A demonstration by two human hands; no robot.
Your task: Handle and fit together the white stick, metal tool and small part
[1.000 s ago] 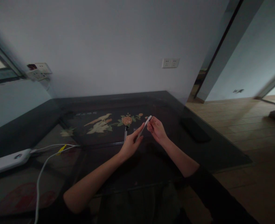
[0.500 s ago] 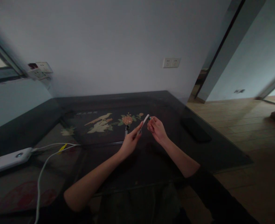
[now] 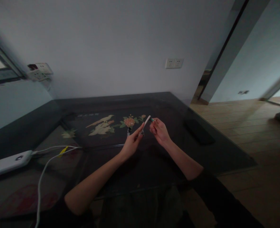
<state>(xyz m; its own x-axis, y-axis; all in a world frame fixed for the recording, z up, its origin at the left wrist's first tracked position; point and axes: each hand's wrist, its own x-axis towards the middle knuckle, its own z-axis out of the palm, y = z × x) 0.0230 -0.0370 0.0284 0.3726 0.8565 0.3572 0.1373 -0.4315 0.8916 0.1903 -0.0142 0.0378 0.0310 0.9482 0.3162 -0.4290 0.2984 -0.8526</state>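
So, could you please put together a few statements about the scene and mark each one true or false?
1. The left hand grips a slim white object, with the right hand close to its upper tip. True.
2. The right hand lies flat, palm down. False: its fingers are curled, pinching a small dark piece.
3. A yellow tag sits on a cord to the left of the hands. True.
4. That cord is black. False: it is white.
5. An orange flower decorates the table. True.
6. The flower is nearer the person than the left hand. False: it is farther away.
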